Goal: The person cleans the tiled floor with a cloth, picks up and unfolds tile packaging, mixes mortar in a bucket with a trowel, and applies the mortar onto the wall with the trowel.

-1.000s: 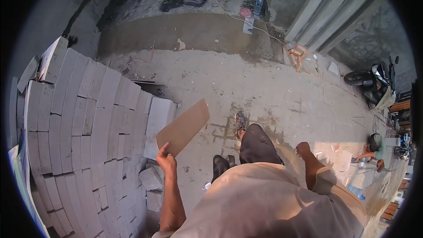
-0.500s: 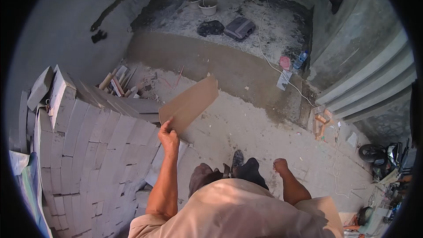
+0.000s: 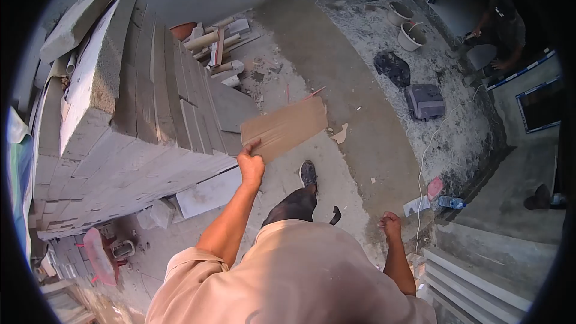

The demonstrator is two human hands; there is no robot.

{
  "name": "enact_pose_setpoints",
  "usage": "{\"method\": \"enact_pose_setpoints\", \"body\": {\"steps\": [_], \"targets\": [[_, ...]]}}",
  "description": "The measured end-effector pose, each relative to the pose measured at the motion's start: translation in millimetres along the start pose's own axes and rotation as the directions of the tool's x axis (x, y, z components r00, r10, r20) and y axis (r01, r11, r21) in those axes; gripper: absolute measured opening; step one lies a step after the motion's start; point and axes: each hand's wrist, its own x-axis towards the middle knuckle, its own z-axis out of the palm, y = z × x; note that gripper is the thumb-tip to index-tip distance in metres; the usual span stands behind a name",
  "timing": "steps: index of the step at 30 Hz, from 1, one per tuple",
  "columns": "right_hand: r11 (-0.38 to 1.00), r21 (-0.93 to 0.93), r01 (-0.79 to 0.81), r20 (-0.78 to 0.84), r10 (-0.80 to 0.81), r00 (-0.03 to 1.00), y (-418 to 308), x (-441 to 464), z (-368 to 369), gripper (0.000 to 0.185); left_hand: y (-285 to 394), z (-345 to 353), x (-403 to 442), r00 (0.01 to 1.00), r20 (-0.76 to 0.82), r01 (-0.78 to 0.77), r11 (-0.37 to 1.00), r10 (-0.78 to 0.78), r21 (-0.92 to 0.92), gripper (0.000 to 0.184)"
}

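Observation:
My left hand (image 3: pixel 251 167) grips the near-left corner of a flat brown piece of cardboard (image 3: pixel 287 128), thumb and fingers pinching it. The cardboard extends forward and right, above the floor and beside the stack of pale blocks (image 3: pixel 120 168). My right hand (image 3: pixel 390 224) hangs at my right side, fingers curled in, with nothing visible in it. Closest to it are a white sheet (image 3: pixel 416 206), a pink bag (image 3: pixel 435 188) and a water bottle (image 3: pixel 451 203) on the floor. Ahead of my body, one shoe (image 3: pixel 308 173) steps forward.
Pipes and offcuts (image 3: pixel 210 42) lie behind the block stack. Two buckets (image 3: pixel 411 36), a black bag (image 3: pixel 392 69) and a grey case (image 3: pixel 425 101) rest on the rough floor. A white cable (image 3: pixel 427 144) runs across it. Another person (image 3: pixel 501 30) crouches by the doorway at upper right.
My view has swung left, bringing the block stack closer and the other person's upper body into sight. The cardboard stays in my left hand. My legs have changed position in a step.

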Motion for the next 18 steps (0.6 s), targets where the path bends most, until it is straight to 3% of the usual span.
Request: {"method": "enact_pose_setpoints", "body": {"steps": [2, 4, 6, 10, 13, 15, 17, 18], "targets": [[0.981, -0.047, -0.189, 0.077, 0.192, 0.978, 10.9, -11.2, 6.7, 0.017, 7.3, 29.2, 35.2, 0.938, -0.094, 0.327, 0.942, -0.334, -0.079, 0.054], [0.955, -0.08, -0.287, 0.219, 0.298, 0.929, 40.0, 1.6, -4.1, 0.012, -0.5, 62.2, 76.3, 0.918, -0.14, 0.345, 0.922, -0.371, -0.177, 0.056], [0.956, -0.176, -0.234, 0.281, 0.276, 0.919, 62.8, 21.3, -17.5, 0.012, 12.9, 89.4, 112.8, 0.9, -0.121, 0.352, 0.863, -0.418, -0.363, 0.056], [0.979, -0.185, -0.09, 0.378, 0.155, 0.913, 79.4, 101.9, -51.3, 0.013, 53.2, 136.9, 185.4, 0.885, -0.143, 0.374, 0.86, -0.443, -0.348, 0.057], [0.965, -0.094, -0.244, 0.327, 0.262, 0.908, -62.5, 137.4, -49.1, 0.013, 60.0, 170.6, 230.3, 0.863, -0.09, 0.42, 0.806, -0.496, -0.416, 0.056], [0.943, -0.009, -0.334, 0.275, 0.323, 0.905, -158.5, 169.9, -34.2, 0.012, 98.0, 190.6, 258.8, 0.775, 0.041, 0.544, 0.633, -0.631, -0.551, 0.054], [0.943, 0.0, -0.332, 0.269, 0.32, 0.909, -252.3, 210.7, 0.8, 0.012, 106.9, 218.1, 287.5, 0.758, 0.058, 0.574, 0.622, -0.65, -0.533, 0.053], [0.959, -0.039, -0.279, 0.153, 0.282, 0.947, -303.8, 227.0, 22.2, 0.013, 111.0, 230.1, 302.1, 0.743, 0.086, 0.607, 0.614, -0.663, -0.504, 0.052]]}}
